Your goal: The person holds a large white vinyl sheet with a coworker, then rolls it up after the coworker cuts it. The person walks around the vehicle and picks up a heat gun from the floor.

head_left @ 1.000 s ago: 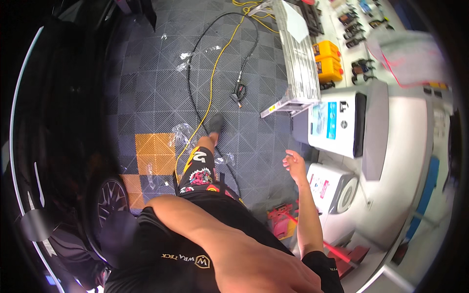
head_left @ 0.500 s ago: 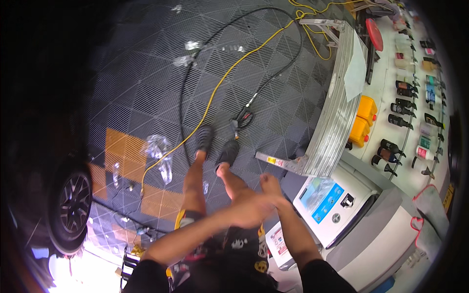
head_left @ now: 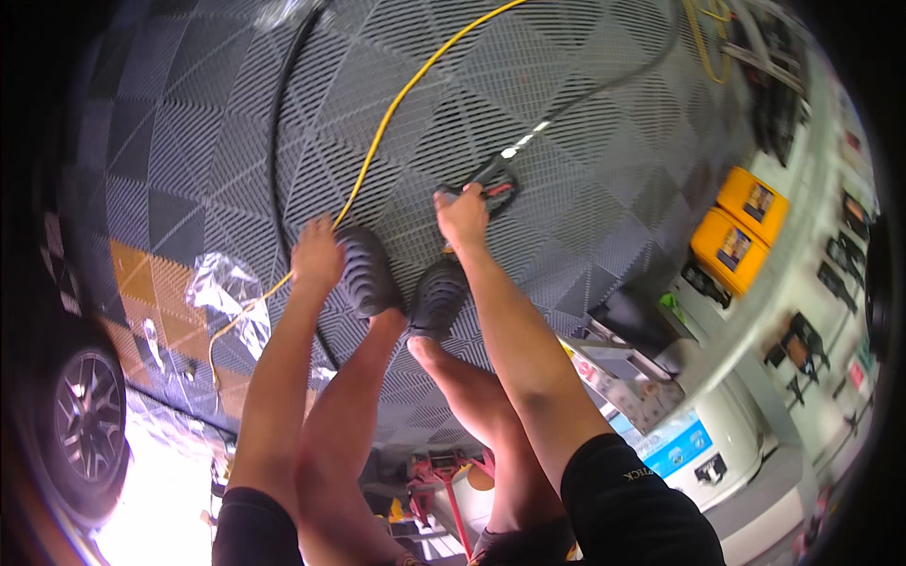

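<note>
My right hand (head_left: 462,219) is closed round the rear of a black pressure-washer spray gun (head_left: 493,179) with a red part near its trigger guard. The gun lies low, close to the floor, just beyond my right shoe; my palm and part of the grip are hidden. My left hand (head_left: 318,253) hangs beside my left shoe with its fingers stretched out. It covers a stretch of the yellow cord (head_left: 387,118), and I cannot tell whether it touches it. From the gun's far end a dark hose (head_left: 618,80) runs off to the upper right.
Grey ribbed floor tiles (head_left: 208,174) surround my feet. A black hose (head_left: 276,156) and crumpled clear plastic (head_left: 226,292) lie to the left, near a car wheel (head_left: 90,415). At right stand yellow jugs (head_left: 731,241), a white machine (head_left: 727,443) and bottle shelves.
I have bent down toward the floor. My hands, together before, are now apart: the right has taken hold of the spray gun, the left has dropped beside my left shoe.
</note>
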A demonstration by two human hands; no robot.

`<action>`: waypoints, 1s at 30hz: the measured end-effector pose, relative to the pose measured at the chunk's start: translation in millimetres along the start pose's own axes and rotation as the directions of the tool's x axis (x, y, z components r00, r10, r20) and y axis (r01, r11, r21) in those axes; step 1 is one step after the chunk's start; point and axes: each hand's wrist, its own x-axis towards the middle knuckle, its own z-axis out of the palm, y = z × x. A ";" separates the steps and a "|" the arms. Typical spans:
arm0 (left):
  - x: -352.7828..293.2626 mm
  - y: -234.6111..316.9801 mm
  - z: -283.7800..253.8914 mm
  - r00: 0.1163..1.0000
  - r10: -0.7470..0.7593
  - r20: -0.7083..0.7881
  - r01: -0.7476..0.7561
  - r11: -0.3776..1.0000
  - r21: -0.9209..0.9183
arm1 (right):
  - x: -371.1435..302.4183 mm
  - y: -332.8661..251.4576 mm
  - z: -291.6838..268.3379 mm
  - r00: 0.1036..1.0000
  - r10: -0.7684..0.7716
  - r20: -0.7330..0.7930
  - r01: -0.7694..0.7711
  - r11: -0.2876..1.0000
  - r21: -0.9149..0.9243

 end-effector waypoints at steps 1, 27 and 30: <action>10.7 9.5 4.7 0.998 -0.015 -0.055 0.015 1.000 0.011 | 2.2 -4.5 8.2 1.000 -0.003 -0.018 0.002 0.997 -0.076; -23.7 15.5 -24.4 0.993 0.049 0.105 -0.014 0.950 -0.313 | -71.6 -124.9 -232.9 0.946 -0.157 0.285 -0.049 0.796 0.603; -49.6 17.3 -34.4 0.987 0.009 0.158 0.038 0.956 -0.290 | -133.2 -168.2 -310.7 0.937 -0.290 0.197 0.077 0.720 0.690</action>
